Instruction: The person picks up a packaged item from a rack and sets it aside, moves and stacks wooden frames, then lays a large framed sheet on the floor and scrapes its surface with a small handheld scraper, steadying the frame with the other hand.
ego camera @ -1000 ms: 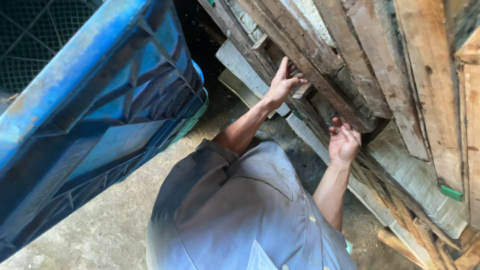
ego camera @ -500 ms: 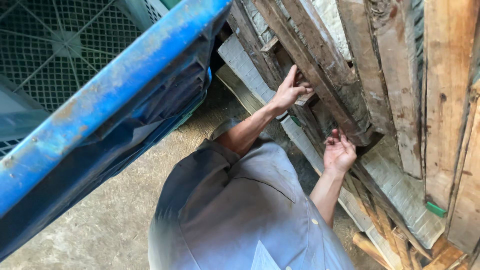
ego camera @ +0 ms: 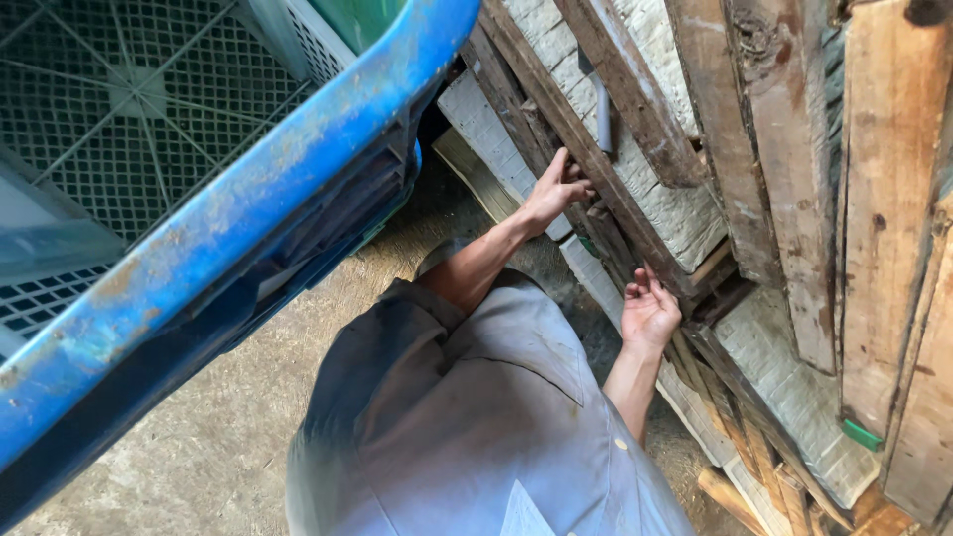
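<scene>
Both of your hands are up against the stack of weathered wooden planks (ego camera: 615, 89) that leans along the wall. Your left hand (ego camera: 554, 191) reaches farther forward, arm stretched out from the grey shirt (ego camera: 467, 417), and lies on the dark slanted plank (ego camera: 556, 119); its fingers are spread a little and curl over that plank's edge, touching it, though you cannot tell whether they truly grip it. Your right hand (ego camera: 650, 313) sits lower and nearer your body, palm turned up and open, the fingers loosely bent with their tips touching the underside of the same slanted stack, close to the pale ribbed board (ego camera: 685, 223). It closes on nothing that shows. A short grey pipe (ego camera: 603, 114) stands upright between the planks just above your left hand. To your left, a big blue plastic crate (ego camera: 248, 218) fills the near view, tilted, with a grey mesh crate (ego camera: 129, 99) behind it. Under you lies a dusty concrete floor (ego camera: 218, 437). A small green tag (ego camera: 862, 434) sticks out low among the boards on the right.
</scene>
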{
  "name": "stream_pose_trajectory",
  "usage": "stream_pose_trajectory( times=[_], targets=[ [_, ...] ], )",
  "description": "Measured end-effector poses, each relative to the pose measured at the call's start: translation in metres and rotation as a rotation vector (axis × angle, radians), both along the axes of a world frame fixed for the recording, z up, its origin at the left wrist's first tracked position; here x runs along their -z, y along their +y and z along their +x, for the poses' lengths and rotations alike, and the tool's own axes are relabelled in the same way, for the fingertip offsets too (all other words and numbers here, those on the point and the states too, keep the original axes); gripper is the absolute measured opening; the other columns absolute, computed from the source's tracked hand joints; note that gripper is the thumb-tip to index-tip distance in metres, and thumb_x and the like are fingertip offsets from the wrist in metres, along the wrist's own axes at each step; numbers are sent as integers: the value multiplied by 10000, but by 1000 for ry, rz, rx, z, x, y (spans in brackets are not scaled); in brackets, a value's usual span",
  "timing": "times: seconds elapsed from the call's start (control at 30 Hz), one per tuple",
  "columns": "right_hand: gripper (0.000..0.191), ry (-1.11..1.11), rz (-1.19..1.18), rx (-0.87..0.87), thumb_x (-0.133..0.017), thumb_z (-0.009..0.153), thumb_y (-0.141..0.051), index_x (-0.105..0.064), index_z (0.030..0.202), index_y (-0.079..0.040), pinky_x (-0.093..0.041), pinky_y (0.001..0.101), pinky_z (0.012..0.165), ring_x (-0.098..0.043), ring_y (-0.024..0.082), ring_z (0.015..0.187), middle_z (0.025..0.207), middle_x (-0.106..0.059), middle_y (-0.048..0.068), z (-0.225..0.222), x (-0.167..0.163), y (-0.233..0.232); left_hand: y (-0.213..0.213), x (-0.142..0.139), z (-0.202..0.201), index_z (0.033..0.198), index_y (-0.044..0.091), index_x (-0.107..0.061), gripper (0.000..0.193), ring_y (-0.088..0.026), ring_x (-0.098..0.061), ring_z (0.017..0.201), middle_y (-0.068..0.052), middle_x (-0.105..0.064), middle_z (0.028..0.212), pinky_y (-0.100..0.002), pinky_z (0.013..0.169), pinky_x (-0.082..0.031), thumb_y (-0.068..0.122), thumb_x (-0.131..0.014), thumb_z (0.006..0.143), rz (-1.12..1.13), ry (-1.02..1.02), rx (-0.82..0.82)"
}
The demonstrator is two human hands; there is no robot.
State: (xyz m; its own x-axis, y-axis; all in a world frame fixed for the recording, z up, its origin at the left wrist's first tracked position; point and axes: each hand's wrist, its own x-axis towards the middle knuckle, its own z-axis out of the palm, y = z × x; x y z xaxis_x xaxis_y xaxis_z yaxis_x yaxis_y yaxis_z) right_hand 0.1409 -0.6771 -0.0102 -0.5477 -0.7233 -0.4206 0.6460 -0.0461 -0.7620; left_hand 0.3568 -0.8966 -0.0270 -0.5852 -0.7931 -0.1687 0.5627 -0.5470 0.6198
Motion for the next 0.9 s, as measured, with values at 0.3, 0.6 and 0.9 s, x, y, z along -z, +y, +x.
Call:
stream_pose_trajectory(
  times=[0.3, 0.6, 0.9],
  targets=[
    [471, -1, 70, -79, -528, 904, -228, -619, 1325, -37, -505, 325, 851, -661, 212, 1094, 1279, -722, 122, 10, 2, -3, -3, 2, 3, 1474, 69, -338, 623, -204, -645, 1089, -147, -626, 1314, -365, 954, -555, -20, -574, 905, 15, -80, -27],
    [335, -49, 71, -43, -568, 952, -250, -654, 1238, -96, -502, 338, 824, -670, 236, 1056, 1237, -723, 119, 29, 14, -1, -12, -8, 15, 1372, 87, -383, 483, -192, -715, 994, -64, -712, 1127, -319, 840, -579, 187, -593, 948, -9, -268, 14],
    [326, -66, 7, 34, -592, 955, -273, -662, 1228, -110, -513, 341, 822, -675, 223, 1055, 1248, -720, 105, 52, -2, -7, -11, -19, 14, 1145, 43, -588, 380, -139, -612, 755, -60, -649, 869, -295, 681, -521, 373, -701, 994, -143, -365, -20]
  ],
)
